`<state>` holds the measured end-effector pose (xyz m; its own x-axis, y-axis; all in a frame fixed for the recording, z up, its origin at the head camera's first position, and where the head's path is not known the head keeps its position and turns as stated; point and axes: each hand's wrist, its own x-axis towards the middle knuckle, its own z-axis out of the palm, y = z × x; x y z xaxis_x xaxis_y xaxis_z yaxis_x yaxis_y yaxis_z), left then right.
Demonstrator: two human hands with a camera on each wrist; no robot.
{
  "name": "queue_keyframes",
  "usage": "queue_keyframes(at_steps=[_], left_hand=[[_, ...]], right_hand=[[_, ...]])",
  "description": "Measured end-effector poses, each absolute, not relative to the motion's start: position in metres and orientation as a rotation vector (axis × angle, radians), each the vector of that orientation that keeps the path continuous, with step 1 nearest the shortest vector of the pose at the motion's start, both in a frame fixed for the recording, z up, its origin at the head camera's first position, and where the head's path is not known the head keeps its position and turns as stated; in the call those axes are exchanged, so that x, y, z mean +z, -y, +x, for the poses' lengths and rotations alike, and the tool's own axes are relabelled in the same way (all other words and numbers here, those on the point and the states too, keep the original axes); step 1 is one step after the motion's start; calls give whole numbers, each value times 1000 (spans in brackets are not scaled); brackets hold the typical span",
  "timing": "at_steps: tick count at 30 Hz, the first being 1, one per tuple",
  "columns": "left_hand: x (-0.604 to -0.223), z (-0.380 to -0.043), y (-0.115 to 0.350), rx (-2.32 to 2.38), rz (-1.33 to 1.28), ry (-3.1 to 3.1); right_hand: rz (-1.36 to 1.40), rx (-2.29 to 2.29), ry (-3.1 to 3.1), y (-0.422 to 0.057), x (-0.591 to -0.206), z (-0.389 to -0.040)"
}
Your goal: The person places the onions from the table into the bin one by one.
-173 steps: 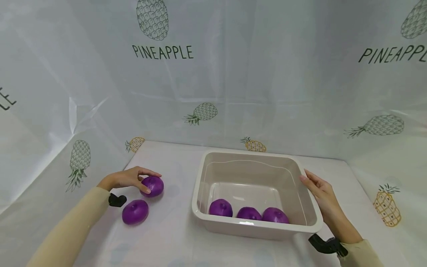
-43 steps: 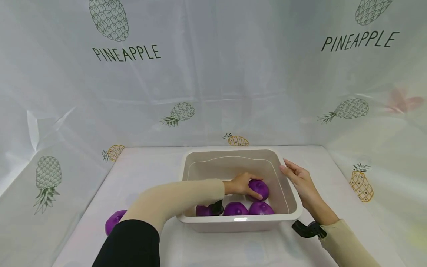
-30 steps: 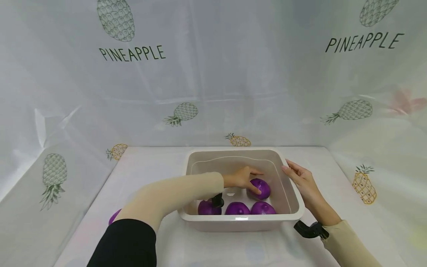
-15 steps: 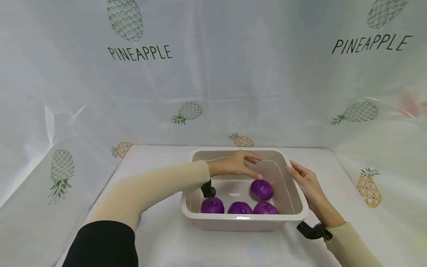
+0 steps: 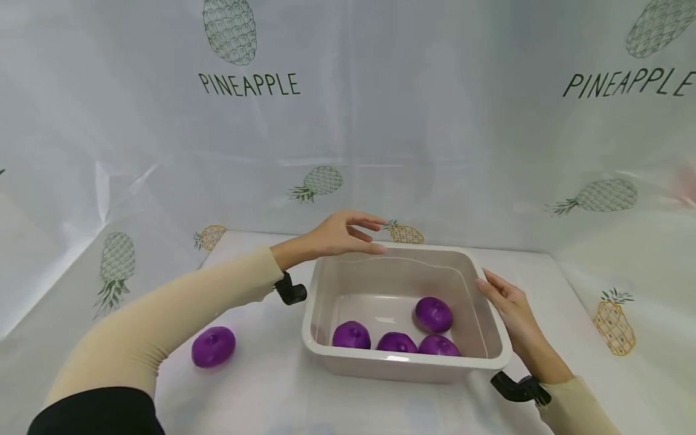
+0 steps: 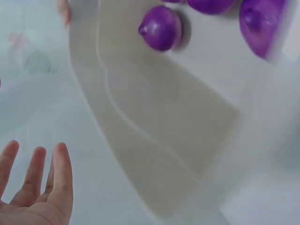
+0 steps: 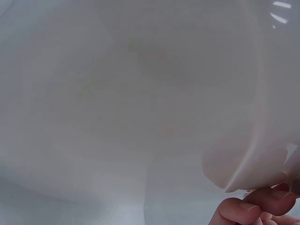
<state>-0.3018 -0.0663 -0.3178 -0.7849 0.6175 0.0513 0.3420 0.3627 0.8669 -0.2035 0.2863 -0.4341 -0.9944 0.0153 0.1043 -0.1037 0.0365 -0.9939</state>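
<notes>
A beige plastic basin (image 5: 408, 373) stands on the white-covered table. Several glossy purple balls, shaped like onions with a small pointed tip, lie in it; one purple ball (image 5: 433, 315) sits behind the front row. My left hand (image 5: 337, 235) is over the basin's back left rim, fingers apart and nothing in them. In the left wrist view the left hand (image 6: 42, 192) shows spread fingers beyond the rim. At the right rim my right hand (image 5: 511, 308) grips the basin; the right wrist view shows its curled fingers (image 7: 239, 211) at the rim's edge.
Another purple ball (image 5: 213, 347) lies on the table left of the basin, beneath the left forearm in view. A pineapple-printed sheet (image 5: 435, 121) rises behind and at both sides. Black wrist mounts (image 5: 290, 289) hang under each wrist.
My left hand carried a purple ball from the left into the basin, let go of it, then rose back and left. The right hand keeps its grip on the rim.
</notes>
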Motion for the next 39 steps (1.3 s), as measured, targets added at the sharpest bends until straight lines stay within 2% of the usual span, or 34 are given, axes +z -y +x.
queue_keyframes(at_steps=[7,17,39], left_hand=[[-310,-297,120,1451,828,-2396],[-314,-272,186,1509,665,-2516],[-375,-216,301,1489,366,-2671]], right_hand=[[115,2068,2244,-287,-436,-201],[128,2058,2262,-287,-435,-200],[94,2100,2222,-285,-434,-202]])
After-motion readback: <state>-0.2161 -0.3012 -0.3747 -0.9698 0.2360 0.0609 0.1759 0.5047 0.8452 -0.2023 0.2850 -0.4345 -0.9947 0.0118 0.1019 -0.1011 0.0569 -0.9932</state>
